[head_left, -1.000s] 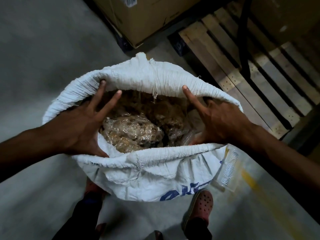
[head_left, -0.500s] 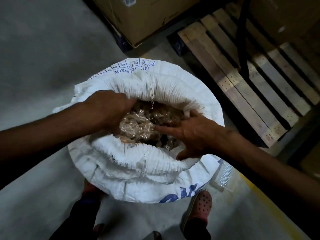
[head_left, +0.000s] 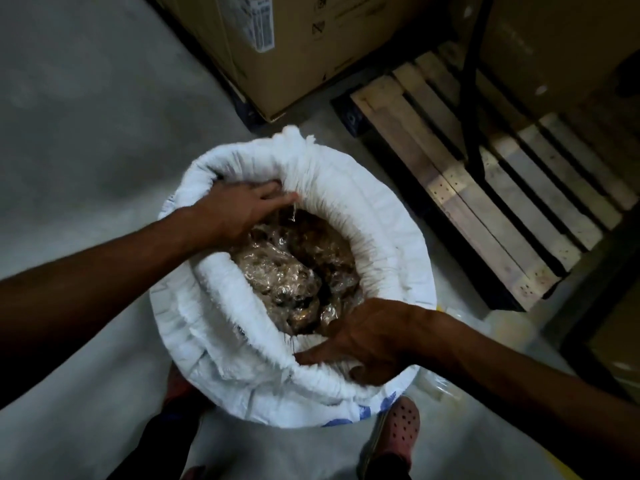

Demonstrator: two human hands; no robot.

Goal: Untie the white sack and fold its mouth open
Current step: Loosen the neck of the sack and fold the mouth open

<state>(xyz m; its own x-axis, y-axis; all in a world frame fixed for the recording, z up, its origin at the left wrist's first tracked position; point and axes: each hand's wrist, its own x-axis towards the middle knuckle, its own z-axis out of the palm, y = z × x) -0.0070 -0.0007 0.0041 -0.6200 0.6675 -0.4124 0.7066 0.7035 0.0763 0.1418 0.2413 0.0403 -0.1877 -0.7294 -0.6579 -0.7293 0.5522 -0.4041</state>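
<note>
The white woven sack [head_left: 391, 237] stands upright on the floor between my feet, its mouth open and its rim rolled outward into a thick cuff. Inside lie clear plastic bags of brown material [head_left: 294, 275]. My left hand [head_left: 239, 209] rests on the far-left inner rim, fingers curled onto the gathered cloth. At the near-right rim my right hand [head_left: 367, 341] grips the rolled edge, thumb outside and fingers pressed over the cuff. No tie string shows around the mouth.
A large cardboard box [head_left: 287, 46] stands just beyond the sack. A wooden pallet [head_left: 491, 181] lies to the right with a dark strap across it. My red clog [head_left: 398, 434] shows below the sack on the grey concrete floor [head_left: 86, 133].
Both hands left the spread-finger hold inside the mouth and shifted along the rim: left to the far-left edge, right down to the near-right edge. The cuff is rolled thicker.
</note>
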